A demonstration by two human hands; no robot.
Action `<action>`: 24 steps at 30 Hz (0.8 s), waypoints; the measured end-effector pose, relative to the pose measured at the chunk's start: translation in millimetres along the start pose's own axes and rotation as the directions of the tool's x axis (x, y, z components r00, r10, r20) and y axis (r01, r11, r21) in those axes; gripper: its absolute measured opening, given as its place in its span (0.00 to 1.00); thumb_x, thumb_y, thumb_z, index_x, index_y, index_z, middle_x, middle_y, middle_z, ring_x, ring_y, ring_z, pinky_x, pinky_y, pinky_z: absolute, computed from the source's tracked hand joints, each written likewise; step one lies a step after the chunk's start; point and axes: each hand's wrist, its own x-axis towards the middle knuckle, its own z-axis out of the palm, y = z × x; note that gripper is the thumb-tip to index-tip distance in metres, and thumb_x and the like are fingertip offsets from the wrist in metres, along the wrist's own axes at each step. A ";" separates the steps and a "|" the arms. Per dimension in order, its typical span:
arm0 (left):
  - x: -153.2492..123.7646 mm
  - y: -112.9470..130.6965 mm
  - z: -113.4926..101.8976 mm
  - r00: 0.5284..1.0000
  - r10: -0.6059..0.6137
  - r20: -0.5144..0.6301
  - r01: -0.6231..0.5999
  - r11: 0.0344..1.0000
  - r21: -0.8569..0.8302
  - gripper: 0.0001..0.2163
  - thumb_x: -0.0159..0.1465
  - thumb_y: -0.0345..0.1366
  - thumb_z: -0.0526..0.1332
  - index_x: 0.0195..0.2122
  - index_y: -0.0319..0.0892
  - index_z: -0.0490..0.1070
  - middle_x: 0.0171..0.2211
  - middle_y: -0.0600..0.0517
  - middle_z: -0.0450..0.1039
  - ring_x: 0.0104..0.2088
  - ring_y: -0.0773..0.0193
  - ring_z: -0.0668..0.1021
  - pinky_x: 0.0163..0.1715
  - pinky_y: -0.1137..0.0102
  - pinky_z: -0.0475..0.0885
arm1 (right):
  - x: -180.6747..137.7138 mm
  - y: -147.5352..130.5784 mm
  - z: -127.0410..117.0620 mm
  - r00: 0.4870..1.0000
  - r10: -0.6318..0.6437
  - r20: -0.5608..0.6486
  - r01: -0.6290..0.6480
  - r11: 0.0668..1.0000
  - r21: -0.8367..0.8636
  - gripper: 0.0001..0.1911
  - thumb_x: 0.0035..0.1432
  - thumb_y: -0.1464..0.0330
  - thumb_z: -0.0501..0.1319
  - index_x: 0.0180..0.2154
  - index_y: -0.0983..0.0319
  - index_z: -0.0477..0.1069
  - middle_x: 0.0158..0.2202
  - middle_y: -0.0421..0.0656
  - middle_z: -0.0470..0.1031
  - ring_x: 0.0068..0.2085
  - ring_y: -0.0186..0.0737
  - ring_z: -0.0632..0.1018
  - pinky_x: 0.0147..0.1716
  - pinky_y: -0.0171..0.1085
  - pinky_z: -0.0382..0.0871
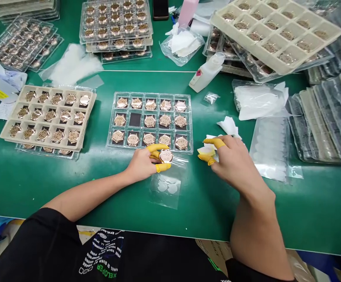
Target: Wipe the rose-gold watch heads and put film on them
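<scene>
On the green counter [217, 207], the left hand [142, 164] has its grip closed on a round rose-gold disc [166, 156], pinching it by the rim between fingers in yellow finger cots [161, 147]. The disc sits just off the near edge of a clear plastic tray [151, 94] in the middle of the counter. That tray has 3 rows of 5 compartments: 14 hold matching discs, and the 2nd compartment of the middle row shows only its dark insert [134, 119]. The right hand [232, 160], also wearing yellow cots, has its grip closed on a crumpled white-and-yellow wipe [206, 150], with a loose white tissue [227, 126] just beyond it. A clear film sheet with round white stickers [166, 188] lies under and in front of the left hand, and a larger stickered sheet [269, 149] lies towards the right edge. A beige tray of discs [4, 135] sits towards the left edge, and a white plastic bottle [207, 72] lies on its side near the far edge, among stacked trays of discs [116, 45].
</scene>
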 end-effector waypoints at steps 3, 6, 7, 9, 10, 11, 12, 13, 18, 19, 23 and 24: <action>1.0 -1.7 -0.5 1.000 0.012 0.011 -0.012 1.000 0.017 0.29 0.49 0.30 0.78 0.54 0.41 0.81 0.33 0.53 0.83 0.33 0.67 0.85 0.45 0.68 0.86 | -1.1 20.0 2.4 0.994 -0.050 0.097 0.045 0.998 0.049 0.27 0.54 0.80 0.56 0.55 0.63 0.75 0.48 0.52 0.76 0.44 0.51 0.75 0.43 0.46 0.68; 1.6 -3.1 -1.1 1.000 0.019 0.006 -0.019 0.999 0.031 0.29 0.50 0.32 0.78 0.55 0.41 0.81 0.35 0.52 0.84 0.34 0.67 0.85 0.46 0.67 0.86 | -2.5 33.7 1.5 0.989 -0.045 0.144 0.022 0.987 0.160 0.15 0.56 0.77 0.58 0.44 0.60 0.77 0.39 0.47 0.73 0.37 0.44 0.73 0.36 0.42 0.65; 1.7 -3.4 -1.3 1.000 0.020 0.005 -0.020 0.999 0.037 0.28 0.50 0.32 0.78 0.55 0.41 0.81 0.35 0.52 0.84 0.34 0.66 0.85 0.46 0.66 0.86 | -3.3 36.3 0.1 0.991 -0.036 0.133 0.009 0.980 0.199 0.10 0.57 0.75 0.60 0.40 0.60 0.76 0.37 0.46 0.72 0.35 0.43 0.72 0.35 0.42 0.64; 1.5 -3.4 -1.4 1.000 0.023 0.006 -0.024 0.999 0.041 0.28 0.50 0.32 0.78 0.55 0.41 0.81 0.35 0.51 0.84 0.34 0.66 0.86 0.46 0.65 0.86 | -4.3 36.9 -4.3 0.997 -0.002 0.072 -0.018 0.961 0.275 0.01 0.57 0.70 0.62 0.33 0.59 0.73 0.34 0.45 0.71 0.33 0.42 0.71 0.32 0.41 0.64; 1.4 -3.2 -1.3 1.000 0.027 0.007 -0.027 0.999 0.042 0.28 0.50 0.32 0.78 0.55 0.41 0.80 0.35 0.51 0.84 0.34 0.65 0.86 0.46 0.65 0.86 | -4.2 34.2 -6.8 0.999 0.043 0.030 -0.050 0.948 0.316 0.02 0.58 0.68 0.63 0.32 0.59 0.72 0.33 0.44 0.71 0.32 0.42 0.71 0.31 0.41 0.63; 1.2 -3.0 -1.2 1.000 0.030 0.007 -0.030 0.999 0.041 0.29 0.50 0.32 0.78 0.55 0.41 0.80 0.35 0.51 0.85 0.35 0.65 0.86 0.47 0.64 0.86 | -3.5 28.8 -9.1 0.994 0.109 -0.015 -0.096 0.924 0.370 0.05 0.60 0.65 0.64 0.33 0.58 0.70 0.32 0.43 0.71 0.31 0.42 0.71 0.30 0.41 0.63; 1.0 -2.6 -1.0 0.999 0.034 0.004 -0.034 0.999 0.041 0.28 0.50 0.32 0.78 0.55 0.41 0.80 0.35 0.51 0.85 0.35 0.65 0.86 0.47 0.64 0.86 | -2.2 20.8 -10.8 0.982 0.182 -0.045 -0.143 0.883 0.446 0.09 0.62 0.61 0.65 0.33 0.57 0.70 0.30 0.42 0.72 0.29 0.41 0.71 0.29 0.40 0.62; 0.8 -2.3 -0.7 0.999 0.035 0.001 -0.035 0.999 0.042 0.28 0.50 0.32 0.78 0.55 0.41 0.80 0.36 0.50 0.85 0.35 0.65 0.86 0.47 0.63 0.86 | -0.5 10.2 -11.7 0.969 0.244 -0.039 -0.185 0.820 0.541 0.12 0.64 0.57 0.65 0.35 0.57 0.69 0.28 0.41 0.71 0.27 0.40 0.70 0.27 0.40 0.61; 0.1 -2.1 -0.4 0.999 0.042 -0.017 -0.041 0.996 0.078 0.27 0.51 0.31 0.78 0.54 0.41 0.80 0.36 0.50 0.85 0.35 0.64 0.86 0.46 0.65 0.86 | 10.8 -55.2 -4.0 0.967 0.096 0.237 -0.256 0.380 0.889 0.24 0.66 0.43 0.63 0.40 0.56 0.68 0.25 0.38 0.71 0.22 0.35 0.69 0.21 0.36 0.63; -0.1 -2.2 -0.5 0.999 0.047 -0.017 -0.046 0.995 0.087 0.27 0.51 0.31 0.77 0.54 0.41 0.80 0.36 0.50 0.85 0.36 0.64 0.86 0.46 0.65 0.86 | 12.5 -64.2 -1.7 0.968 0.074 0.241 -0.252 0.334 0.908 0.25 0.65 0.42 0.64 0.40 0.57 0.69 0.27 0.38 0.73 0.24 0.34 0.70 0.22 0.36 0.65; -0.6 -1.7 -0.2 0.998 0.055 -0.010 -0.054 0.995 0.086 0.27 0.51 0.31 0.77 0.54 0.41 0.80 0.36 0.51 0.85 0.35 0.65 0.86 0.46 0.66 0.86 | 13.7 -72.4 2.5 0.970 0.186 0.159 -0.200 0.226 0.953 0.25 0.56 0.44 0.73 0.36 0.58 0.73 0.30 0.40 0.75 0.31 0.37 0.77 0.31 0.39 0.76; -0.7 -1.2 -0.1 0.999 0.051 -0.011 -0.050 0.996 0.078 0.27 0.51 0.31 0.77 0.54 0.40 0.80 0.36 0.51 0.85 0.35 0.65 0.86 0.45 0.66 0.86 | 12.9 -69.4 2.1 0.963 0.226 0.145 -0.190 0.190 0.963 0.26 0.54 0.45 0.75 0.34 0.58 0.72 0.30 0.39 0.75 0.31 0.38 0.78 0.32 0.40 0.77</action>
